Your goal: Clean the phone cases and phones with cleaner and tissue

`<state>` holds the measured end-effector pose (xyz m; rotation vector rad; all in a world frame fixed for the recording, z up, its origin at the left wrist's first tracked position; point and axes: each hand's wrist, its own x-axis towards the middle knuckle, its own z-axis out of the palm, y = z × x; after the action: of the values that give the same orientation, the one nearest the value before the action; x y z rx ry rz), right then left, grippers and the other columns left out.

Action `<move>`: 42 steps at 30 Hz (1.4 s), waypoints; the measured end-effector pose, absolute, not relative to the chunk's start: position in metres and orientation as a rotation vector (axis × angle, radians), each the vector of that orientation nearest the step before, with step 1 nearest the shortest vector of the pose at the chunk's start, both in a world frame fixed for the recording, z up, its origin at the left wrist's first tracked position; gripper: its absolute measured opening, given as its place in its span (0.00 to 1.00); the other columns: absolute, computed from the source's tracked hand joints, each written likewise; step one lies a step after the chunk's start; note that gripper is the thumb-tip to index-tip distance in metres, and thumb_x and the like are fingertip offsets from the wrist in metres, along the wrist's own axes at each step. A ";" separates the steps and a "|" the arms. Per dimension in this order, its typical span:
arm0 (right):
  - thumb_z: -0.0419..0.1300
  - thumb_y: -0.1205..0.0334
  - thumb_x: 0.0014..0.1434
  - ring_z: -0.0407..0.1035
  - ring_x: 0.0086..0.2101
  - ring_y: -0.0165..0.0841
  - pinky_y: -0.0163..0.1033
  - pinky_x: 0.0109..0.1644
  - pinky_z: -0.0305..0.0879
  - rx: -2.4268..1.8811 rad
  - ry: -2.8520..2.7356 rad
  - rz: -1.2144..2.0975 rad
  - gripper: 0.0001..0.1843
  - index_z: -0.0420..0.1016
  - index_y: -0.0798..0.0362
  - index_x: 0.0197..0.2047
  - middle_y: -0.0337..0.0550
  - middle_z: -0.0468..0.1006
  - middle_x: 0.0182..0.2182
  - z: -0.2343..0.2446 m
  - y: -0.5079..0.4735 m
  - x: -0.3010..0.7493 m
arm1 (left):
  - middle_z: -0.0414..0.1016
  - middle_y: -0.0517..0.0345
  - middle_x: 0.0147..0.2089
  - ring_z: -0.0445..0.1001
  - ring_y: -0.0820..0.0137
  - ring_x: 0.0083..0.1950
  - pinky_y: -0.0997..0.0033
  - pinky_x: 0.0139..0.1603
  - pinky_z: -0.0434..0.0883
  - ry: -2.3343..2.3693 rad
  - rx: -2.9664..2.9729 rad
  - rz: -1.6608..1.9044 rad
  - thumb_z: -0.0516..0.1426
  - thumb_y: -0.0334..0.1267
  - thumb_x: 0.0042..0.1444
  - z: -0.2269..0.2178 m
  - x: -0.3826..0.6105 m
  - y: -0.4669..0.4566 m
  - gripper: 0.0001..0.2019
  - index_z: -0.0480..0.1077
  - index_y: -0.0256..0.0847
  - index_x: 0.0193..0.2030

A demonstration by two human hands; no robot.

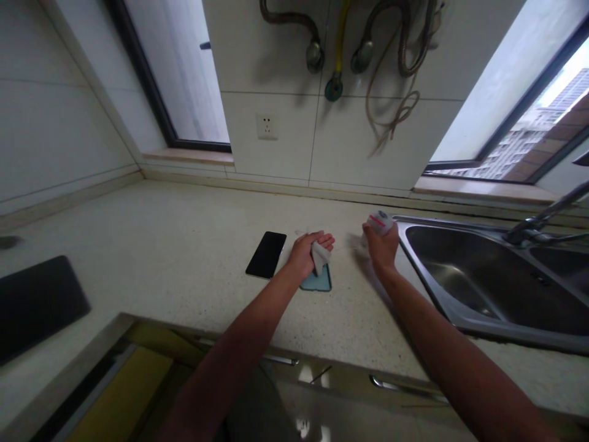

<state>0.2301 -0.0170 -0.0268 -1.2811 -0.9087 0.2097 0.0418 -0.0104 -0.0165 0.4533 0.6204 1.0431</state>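
A small greyish-white cloth is held in my left hand, whose fingers point right and look partly stretched out. Beneath that hand lies a light blue phone case, its upper part hidden by the hand and the cloth. Just left of them a smartphone rests on the counter with its dark screen up. My right hand is wrapped round a small whitish bottle-like container with a pink stripe, close to the sink's left rim. Its lower part is hidden by my fingers.
A stainless steel sink with a tap stands at the right. On the left lies a dark flat panel. Behind the pale counter, hoses and a yellow pipe hang on the tiled wall. An open window is at the right.
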 end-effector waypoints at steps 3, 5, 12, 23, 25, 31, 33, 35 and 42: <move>0.69 0.54 0.47 0.65 0.29 0.32 0.40 0.37 0.63 -1.324 -0.884 0.231 0.20 0.68 0.51 0.39 0.36 0.72 0.30 -0.028 -0.016 0.231 | 0.78 0.34 0.47 0.77 0.56 0.55 0.59 0.60 0.70 0.612 0.476 1.049 0.62 0.31 0.50 -0.015 0.041 -0.010 0.06 0.71 0.34 0.35; 0.70 0.54 0.46 0.66 0.30 0.32 0.41 0.39 0.64 -1.313 -0.874 0.243 0.22 0.68 0.51 0.41 0.36 0.73 0.31 -0.027 -0.016 0.230 | 0.79 0.35 0.46 0.78 0.57 0.53 0.59 0.59 0.70 0.602 0.487 1.047 0.62 0.31 0.50 -0.015 0.040 -0.011 0.06 0.71 0.34 0.35; 0.67 0.50 0.53 0.68 0.49 0.40 0.50 0.58 0.62 -1.110 -0.925 0.004 0.23 0.67 0.51 0.47 0.45 0.71 0.45 -0.008 -0.024 0.225 | 0.79 0.42 0.41 0.78 0.59 0.49 0.59 0.57 0.71 0.591 0.487 1.042 0.61 0.33 0.52 -0.009 0.038 -0.013 0.06 0.70 0.36 0.35; 0.65 0.51 0.55 0.72 0.43 0.41 0.51 0.51 0.68 -1.010 -1.570 0.369 0.17 0.73 0.47 0.47 0.46 0.78 0.41 -0.005 -0.054 0.168 | 0.73 0.59 0.29 0.74 0.70 0.36 0.71 0.42 0.70 0.570 0.830 1.120 0.67 0.37 0.43 -0.009 0.034 -0.013 0.13 0.66 0.39 0.26; 0.65 0.47 0.55 0.72 0.40 0.37 0.47 0.47 0.69 -1.065 -1.477 0.611 0.21 0.73 0.48 0.48 0.43 0.78 0.40 -0.014 -0.049 0.163 | 0.70 0.62 0.27 0.70 0.73 0.31 0.74 0.36 0.66 0.598 0.909 1.116 0.68 0.40 0.43 -0.010 0.031 -0.012 0.14 0.67 0.40 0.25; 0.68 0.41 0.49 0.70 0.32 0.32 0.37 0.36 0.67 -1.056 -1.172 1.184 0.23 0.77 0.51 0.39 0.40 0.78 0.32 -0.018 -0.041 0.166 | 0.71 0.61 0.27 0.68 0.74 0.29 0.74 0.30 0.63 0.706 1.022 1.049 0.67 0.44 0.44 -0.011 0.026 -0.011 0.12 0.73 0.39 0.29; 0.70 0.43 0.47 0.69 0.28 0.30 0.36 0.32 0.64 -1.019 -1.121 1.301 0.22 0.78 0.52 0.37 0.38 0.77 0.28 -0.012 -0.044 0.168 | 0.73 0.59 0.28 0.69 0.73 0.29 0.74 0.31 0.64 0.718 1.033 1.070 0.66 0.43 0.45 -0.010 0.026 -0.011 0.10 0.74 0.39 0.29; 0.72 0.46 0.46 0.69 0.27 0.31 0.37 0.32 0.64 -0.983 -1.104 1.398 0.20 0.78 0.52 0.36 0.38 0.77 0.27 -0.006 -0.047 0.168 | 0.76 0.57 0.31 0.70 0.73 0.31 0.74 0.32 0.64 0.746 1.050 1.091 0.65 0.41 0.45 -0.009 0.026 -0.011 0.09 0.76 0.39 0.31; 0.68 0.37 0.48 0.59 0.18 0.28 0.35 0.22 0.58 -0.964 -1.157 1.678 0.24 0.72 0.51 0.28 0.33 0.68 0.17 -0.005 -0.048 0.171 | 0.80 0.51 0.40 0.75 0.65 0.43 0.71 0.43 0.68 0.661 1.124 1.059 0.66 0.44 0.45 -0.002 0.022 -0.014 0.10 0.77 0.38 0.29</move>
<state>0.1705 -0.0485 -0.0046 -0.9640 -1.1573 1.6781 0.0222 -0.0138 -0.0020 1.1240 0.6612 1.0593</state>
